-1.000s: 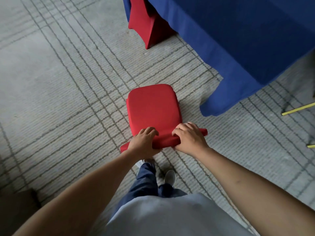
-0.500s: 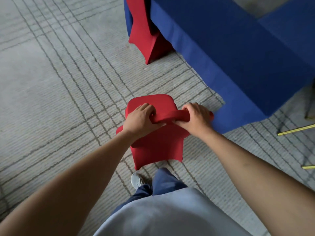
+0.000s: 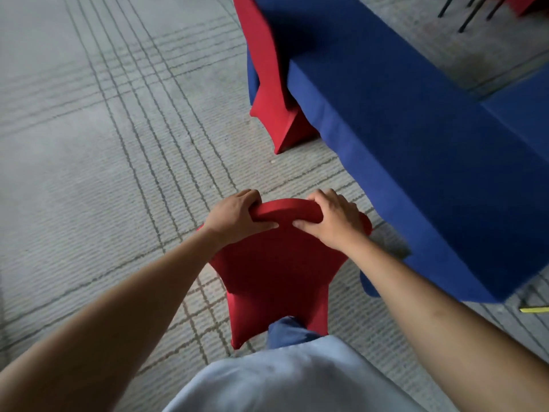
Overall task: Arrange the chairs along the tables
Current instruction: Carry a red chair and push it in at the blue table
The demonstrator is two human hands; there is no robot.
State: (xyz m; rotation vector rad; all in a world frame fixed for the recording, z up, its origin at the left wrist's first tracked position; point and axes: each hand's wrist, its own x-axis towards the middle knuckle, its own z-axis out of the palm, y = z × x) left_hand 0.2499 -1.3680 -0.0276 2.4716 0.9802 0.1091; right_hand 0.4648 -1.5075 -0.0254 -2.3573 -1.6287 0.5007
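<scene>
Premises appear to be a banquet or function hall. Evidence: long surface draped in blue cloth [image 3: 416, 150] at right of frame, chairs in red fitted covers [image 3: 273, 84], patterned grey carpet [image 3: 104, 144] across left, bare chair legs [image 3: 469, 13] upper right.

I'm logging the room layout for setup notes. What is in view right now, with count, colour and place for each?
held chair: 1, red cover, near centre, seen from behind, beside the table's near corner
second chair: 1, red cover, farther up, against the table's long side
table: at least 1, blue cloth to the floor, right side; a second blue piece meets it at far right
carpet: 1, grey with darker grid lines, covers the floor
dark thin legs: several, top right corner, what they belong to unclear
yellow strip: 1, on the floor at right edge
left hand: 1, grips the chair's top edge
right hand: 1, grips the same edge
</scene>
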